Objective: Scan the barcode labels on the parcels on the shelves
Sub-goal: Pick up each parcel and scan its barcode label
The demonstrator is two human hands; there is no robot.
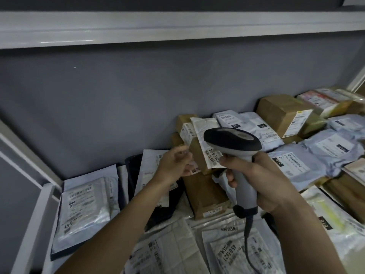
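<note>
A grey and black handheld barcode scanner sits in my right hand, which grips its handle, the head pointing left at a small brown box. That box carries a white label with printed numbers. My left hand holds the box's left side, tilting it up from the pile. Its fingertips are blurred. The scanner's cable hangs down from the handle.
Many parcels cover the shelf: a clear-bagged mailer at left, a black bag, grey mailers and brown boxes at right. A grey back wall and a white upper shelf close the space.
</note>
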